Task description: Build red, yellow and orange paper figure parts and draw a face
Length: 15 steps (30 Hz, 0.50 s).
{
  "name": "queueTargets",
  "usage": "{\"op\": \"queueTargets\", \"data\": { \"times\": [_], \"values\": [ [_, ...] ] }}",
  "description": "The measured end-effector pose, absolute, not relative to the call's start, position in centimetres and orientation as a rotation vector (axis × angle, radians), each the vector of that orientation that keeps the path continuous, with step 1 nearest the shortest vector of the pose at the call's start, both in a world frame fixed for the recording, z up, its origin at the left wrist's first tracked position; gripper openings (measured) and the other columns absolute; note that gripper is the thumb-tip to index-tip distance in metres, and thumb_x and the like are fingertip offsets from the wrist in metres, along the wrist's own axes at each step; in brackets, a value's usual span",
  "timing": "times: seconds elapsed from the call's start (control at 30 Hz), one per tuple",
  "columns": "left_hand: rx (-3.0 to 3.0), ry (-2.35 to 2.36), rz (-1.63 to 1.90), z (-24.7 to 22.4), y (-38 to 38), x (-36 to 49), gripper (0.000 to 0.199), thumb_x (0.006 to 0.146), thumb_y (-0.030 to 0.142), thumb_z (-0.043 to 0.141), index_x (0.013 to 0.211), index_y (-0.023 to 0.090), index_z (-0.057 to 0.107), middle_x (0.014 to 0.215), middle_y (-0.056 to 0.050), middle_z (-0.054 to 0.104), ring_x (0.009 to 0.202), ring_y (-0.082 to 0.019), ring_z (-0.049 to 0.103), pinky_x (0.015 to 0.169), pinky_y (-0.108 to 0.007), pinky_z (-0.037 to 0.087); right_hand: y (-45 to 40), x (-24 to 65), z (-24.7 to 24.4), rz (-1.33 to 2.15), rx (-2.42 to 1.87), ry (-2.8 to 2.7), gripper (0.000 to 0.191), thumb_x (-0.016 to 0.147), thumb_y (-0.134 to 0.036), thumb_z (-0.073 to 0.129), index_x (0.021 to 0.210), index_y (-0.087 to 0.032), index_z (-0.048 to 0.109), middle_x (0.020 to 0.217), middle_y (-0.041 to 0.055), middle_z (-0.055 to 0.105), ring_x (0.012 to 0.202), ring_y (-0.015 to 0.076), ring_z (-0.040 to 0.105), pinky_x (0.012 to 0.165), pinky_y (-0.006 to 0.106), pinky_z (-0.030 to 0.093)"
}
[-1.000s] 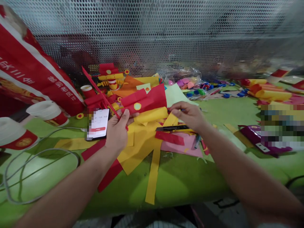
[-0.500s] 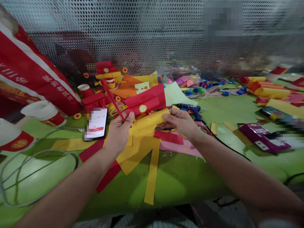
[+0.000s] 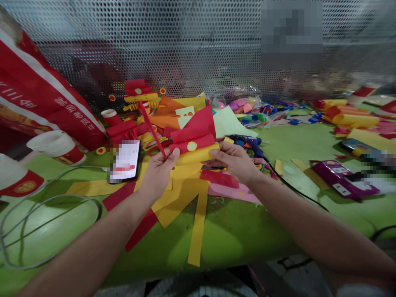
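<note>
Pinched at its right end by the right hand [image 3: 235, 163], a rolled yellow paper tube [image 3: 198, 155] is held against the near edge of a red rolled-paper piece [image 3: 181, 147] bearing a yellow-rimmed pale disc [image 3: 192, 146]. By the left hand [image 3: 158, 171], the left end of the red piece is gripped between thumb and fingers, with a slim red strip [image 3: 152, 130] clasped too, above a yellow paper sheet [image 3: 176, 196].

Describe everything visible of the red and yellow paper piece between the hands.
The paper piece looks like card: red rolls above a yellow roll, a pale, yellow-rimmed disc in front. In view it slants up rightward, yellow sheets below. The left hand grips the left end; the right hand pinches the yellow roll's right.
</note>
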<state>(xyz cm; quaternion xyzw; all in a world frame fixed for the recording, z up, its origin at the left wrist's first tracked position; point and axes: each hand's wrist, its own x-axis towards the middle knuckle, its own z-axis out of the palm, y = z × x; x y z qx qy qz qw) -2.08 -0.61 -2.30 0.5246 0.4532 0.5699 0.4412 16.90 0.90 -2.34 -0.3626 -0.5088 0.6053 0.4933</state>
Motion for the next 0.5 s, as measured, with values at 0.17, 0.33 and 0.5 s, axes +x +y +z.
{"op": "queueTargets", "data": {
  "times": [0.17,0.33,0.5],
  "values": [
    [1.254,1.126,1.400,-2.4,-0.5,-2.2,0.026,0.069,0.044,0.067,0.060,0.020,0.060,0.057,0.004,0.047,0.055,-0.009,0.040,0.050,-0.021,0.036,1.0,17.0,-2.8,1.476,-0.833,-1.250,0.030,0.058,-0.044,0.076,0.073,-0.021,0.066,0.068,-0.0012,0.068,0.064,0.0125,0.066,0.061,0.025,0.056],
    [1.233,1.114,1.393,-2.3,-0.3,-2.4,0.027,0.070,0.043,0.067,0.059,0.020,0.059,0.055,0.005,0.045,0.051,-0.008,0.038,0.047,-0.022,0.035,1.1,17.0,-3.2,1.484,-0.782,-1.252,0.024,0.062,-0.041,0.075,0.074,-0.022,0.067,0.070,-0.0018,0.069,0.069,0.0116,0.065,0.067,0.025,0.056],
    [1.255,1.134,1.394,-2.3,-0.2,-2.6,0.026,0.069,0.042,0.068,0.062,0.018,0.061,0.058,0.005,0.046,0.054,-0.008,0.036,0.048,-0.021,0.030,1.3,16.8,-3.5,1.482,-0.757,-1.231,0.024,0.060,-0.041,0.076,0.072,-0.022,0.068,0.070,-0.0022,0.068,0.069,0.0110,0.064,0.069,0.026,0.055]
  ]
}}
